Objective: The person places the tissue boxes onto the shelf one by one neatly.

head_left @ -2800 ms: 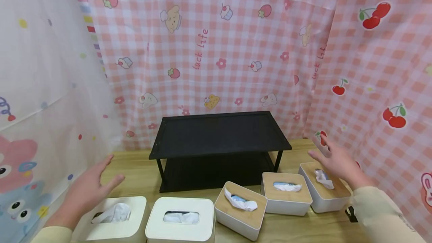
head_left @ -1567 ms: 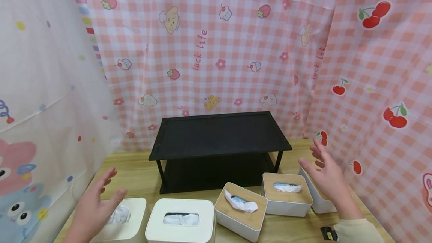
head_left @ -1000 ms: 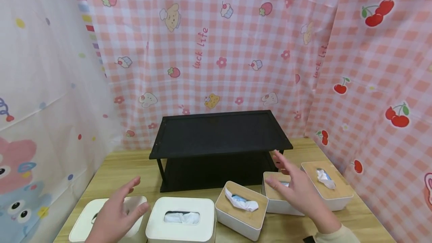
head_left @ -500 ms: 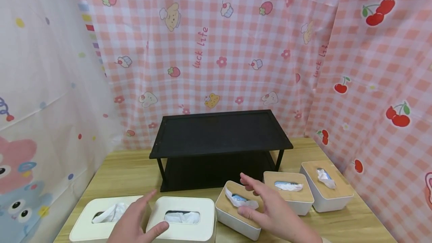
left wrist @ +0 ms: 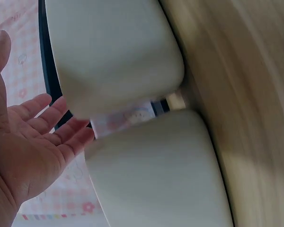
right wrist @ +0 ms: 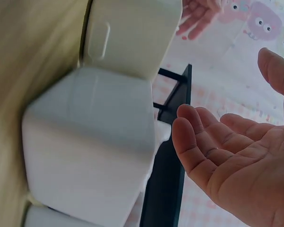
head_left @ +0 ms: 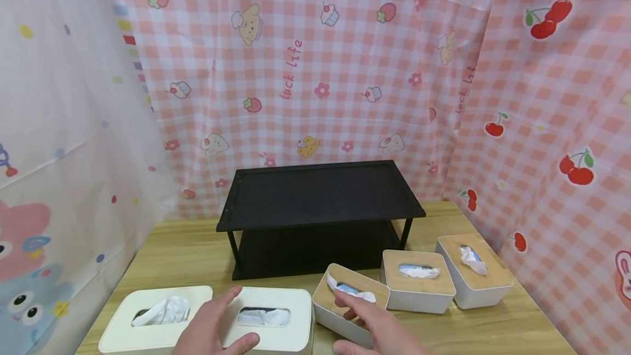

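Observation:
In the head view my left hand (head_left: pixel 209 326) hovers, fingers extended, over the gap between two cream tissue boxes, the left one (head_left: pixel 118 319) and the right one (head_left: pixel 298 319). The left wrist view shows that palm (left wrist: pixel 33 151) empty, its fingertips beside the cream boxes; contact cannot be told. My right hand (head_left: pixel 377 326) hangs over the near side of an angled wooden-lidded tissue box (head_left: pixel 325 296), hiding part of it. In the right wrist view its fingers (right wrist: pixel 194 146) are slightly bent and hold nothing, apart from the white box wall (right wrist: pixel 85 142). Tissue pokes out of each box.
A black two-tier rack (head_left: pixel 320 196) stands at the back centre of the wooden table (head_left: pixel 182 245). Two more wooden-lidded tissue boxes, one nearer (head_left: pixel 394 275) and one at far right (head_left: pixel 451 253), sit right of the hands. Patterned curtains (head_left: pixel 345 70) enclose the table.
My right hand has swept left from above the far-right box to the angled box and come nearer. My left hand has moved right from the left cream box. The boxes have stayed put.

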